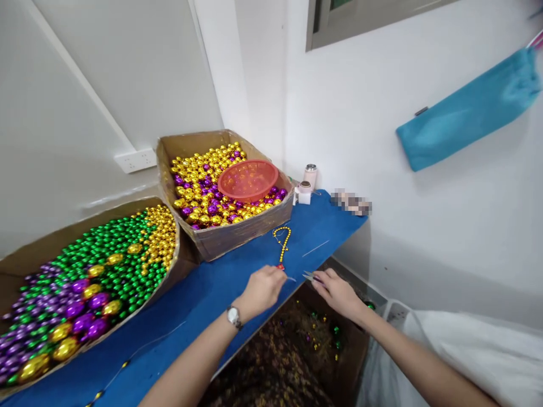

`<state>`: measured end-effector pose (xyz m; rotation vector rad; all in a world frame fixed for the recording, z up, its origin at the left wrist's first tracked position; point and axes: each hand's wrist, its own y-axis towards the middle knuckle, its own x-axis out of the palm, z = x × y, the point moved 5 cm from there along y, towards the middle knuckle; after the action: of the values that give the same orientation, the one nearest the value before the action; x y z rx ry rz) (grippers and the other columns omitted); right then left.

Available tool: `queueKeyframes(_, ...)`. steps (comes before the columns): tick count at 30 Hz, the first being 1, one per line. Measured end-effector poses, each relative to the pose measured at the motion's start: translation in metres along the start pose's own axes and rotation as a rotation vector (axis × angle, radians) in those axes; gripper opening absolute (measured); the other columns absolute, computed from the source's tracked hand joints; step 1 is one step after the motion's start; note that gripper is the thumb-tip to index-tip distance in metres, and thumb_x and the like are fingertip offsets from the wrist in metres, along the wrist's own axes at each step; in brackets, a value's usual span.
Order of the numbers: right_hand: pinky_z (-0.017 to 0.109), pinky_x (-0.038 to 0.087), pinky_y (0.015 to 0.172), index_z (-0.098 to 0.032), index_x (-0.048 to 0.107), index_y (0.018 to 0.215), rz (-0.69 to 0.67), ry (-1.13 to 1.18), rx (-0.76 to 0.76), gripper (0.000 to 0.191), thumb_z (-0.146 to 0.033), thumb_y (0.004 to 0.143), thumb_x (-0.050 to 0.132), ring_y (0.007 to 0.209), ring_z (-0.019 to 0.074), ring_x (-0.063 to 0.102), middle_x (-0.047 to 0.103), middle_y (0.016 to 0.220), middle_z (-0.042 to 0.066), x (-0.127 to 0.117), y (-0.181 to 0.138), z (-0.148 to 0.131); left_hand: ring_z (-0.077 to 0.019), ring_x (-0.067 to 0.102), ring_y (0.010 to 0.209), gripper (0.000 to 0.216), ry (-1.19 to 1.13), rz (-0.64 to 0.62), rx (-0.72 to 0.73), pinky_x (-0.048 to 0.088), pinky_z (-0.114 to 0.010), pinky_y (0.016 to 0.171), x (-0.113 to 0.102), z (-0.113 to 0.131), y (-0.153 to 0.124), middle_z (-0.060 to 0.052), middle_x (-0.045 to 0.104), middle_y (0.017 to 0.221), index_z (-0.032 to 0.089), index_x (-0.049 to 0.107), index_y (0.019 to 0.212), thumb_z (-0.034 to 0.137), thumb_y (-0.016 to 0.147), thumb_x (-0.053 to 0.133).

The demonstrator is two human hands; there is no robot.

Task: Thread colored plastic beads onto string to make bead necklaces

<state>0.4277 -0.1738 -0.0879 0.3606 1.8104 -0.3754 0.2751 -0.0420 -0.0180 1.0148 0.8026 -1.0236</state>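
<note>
A blue-covered tabletop (pixel 224 285) runs away from the person, with two open cardboard containers standing along its back edge. The larger, nearer cardboard box (pixel 42 249) is filled with green, purple and gold beads, some threaded with bigger ones; the farther cardboard carton (pixel 246 233) holds shiny gold and purple beads, with a red plastic basin (pixel 251 195) resting on top of them. Both hands are over the front edge, apart from each other. The left hand (pixel 263 287), a wristwatch (pixel 233 316) behind it, has a narrow grip at the near end of a gold bead strand (pixel 283 249); a thin pale end sticks out past its fingertips. The right hand (pixel 337 291) has its grip around small metal snips (pixel 310 277), pointed towards the left hand. A pink bottle (pixel 311 176) stands near the far end of the back edge. The gold bead strand lies in a hooked curve between the carton and the front edge, with a small red piece (pixel 280 267) at the left fingertips.
</note>
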Motion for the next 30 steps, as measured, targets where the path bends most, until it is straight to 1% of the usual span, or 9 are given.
queueKeyframes(6, 0.035, 0.049, 0.079, -0.018, 0.054, 0.118, 0.043, -0.113, 0.042, 0.029, -0.033, 0.094, 0.045, 0.092, 0.018, 0.06, 0.059, 0.11, 0.009, 0.001, 0.047, -0.031, -0.0155, 0.063, 0.078, 0.021, -0.218, 0.652, -0.352, 0.049, -0.025, 0.068, -0.097, -0.061, -0.022, -0.005, 0.068, 0.087, 0.017, 0.064, 0.093, 0.032, 0.089, 0.05)
queueKeyframes(8, 0.038, 0.05, 0.081, -0.018, 0.055, 0.115, 0.042, -0.147, 0.052, 0.029, -0.034, 0.092, 0.051, 0.095, 0.0181, 0.059, 0.058, 0.113, 0.007, -0.002, 0.06, -0.04, -0.0161, 0.064, 0.078, 0.025, -0.241, 0.83, -0.481, 0.05, -0.026, 0.07, -0.115, -0.076, -0.042, -0.006, 0.069, 0.088, 0.015, 0.064, 0.095, 0.036, 0.087, 0.051)
queueKeyframes(10, 0.039, 0.05, 0.082, -0.018, 0.055, 0.116, 0.03, -0.177, 0.055, 0.03, -0.034, 0.091, 0.053, 0.097, 0.0183, 0.059, 0.057, 0.117, 0.007, -0.007, 0.068, -0.048, -0.0177, 0.065, 0.085, 0.029, -0.228, 0.91, -0.525, 0.051, -0.03, 0.079, -0.122, -0.082, -0.059, -0.007, 0.069, 0.094, 0.014, 0.064, 0.097, 0.039, 0.086, 0.052)
queueKeyframes(15, 0.042, 0.049, 0.084, -0.017, 0.054, 0.118, -0.033, -0.219, 0.038, 0.034, -0.035, 0.09, 0.054, 0.1, 0.0202, 0.058, 0.056, 0.119, 0.008, -0.024, 0.058, -0.07, -0.0235, 0.062, 0.101, 0.036, -0.261, 0.801, -0.512, 0.045, -0.039, 0.098, -0.091, -0.094, -0.082, -0.008, 0.067, 0.106, 0.017, 0.064, 0.098, 0.047, 0.08, 0.056)
queueKeyframes(20, 0.036, 0.043, 0.088, -0.029, 0.061, 0.106, -0.027, -0.197, 0.124, 0.035, -0.054, 0.082, 0.058, 0.101, 0.0197, 0.056, 0.063, 0.107, 0.0, -0.068, 0.003, -0.066, -0.0258, 0.064, 0.098, 0.036, -0.326, 0.471, -0.403, 0.045, -0.04, 0.097, -0.032, -0.095, -0.086, -0.006, 0.068, 0.104, 0.021, 0.064, 0.094, 0.052, 0.08, 0.052)
queueKeyframes(23, 0.034, 0.043, 0.086, -0.036, 0.049, 0.126, 0.078, -0.217, 0.373, 0.041, -0.055, 0.091, 0.038, 0.105, 0.0214, 0.055, 0.06, 0.117, 0.003, -0.117, -0.064, -0.017, -0.024, 0.064, 0.096, 0.032, -0.342, 0.378, -0.311, 0.051, -0.034, 0.086, -0.013, -0.087, -0.094, -0.005, 0.067, 0.107, 0.023, 0.063, 0.096, 0.048, 0.082, 0.051)
queueKeyframes(26, 0.042, 0.044, 0.083, -0.021, 0.045, 0.131, 0.166, -0.267, 0.755, 0.045, -0.043, 0.098, 0.025, 0.104, 0.0268, 0.056, 0.055, 0.121, 0.015, -0.156, -0.151, 0.053, -0.0217, 0.065, 0.091, 0.026, -0.299, 0.353, -0.187, 0.051, -0.031, 0.08, -0.009, -0.08, -0.101, -0.004, 0.068, 0.102, 0.024, 0.063, 0.098, 0.042, 0.084, 0.051)
queueKeyframes(28, 0.043, 0.048, 0.077, -0.014, 0.051, 0.124, 0.165, -0.269, 0.976, 0.04, -0.037, 0.098, 0.029, 0.094, 0.0248, 0.06, 0.059, 0.112, 0.016, -0.16, -0.207, 0.092, -0.0224, 0.063, 0.09, 0.025, -0.212, 0.335, -0.067, 0.049, -0.034, 0.083, -0.011, -0.077, -0.1, -0.005, 0.068, 0.098, 0.024, 0.065, 0.096, 0.04, 0.084, 0.05)
queueKeyframes(30, 0.038, 0.051, 0.077, -0.017, 0.054, 0.117, 0.144, -0.24, 1.097, 0.031, -0.036, 0.093, 0.049, 0.089, 0.0177, 0.061, 0.06, 0.108, 0.007, -0.148, -0.25, 0.116, -0.0253, 0.062, 0.089, 0.026, -0.065, 0.307, 0.005, 0.048, -0.039, 0.083, -0.015, -0.076, -0.096, -0.007, 0.067, 0.099, 0.024, 0.067, 0.095, 0.04, 0.084, 0.048)
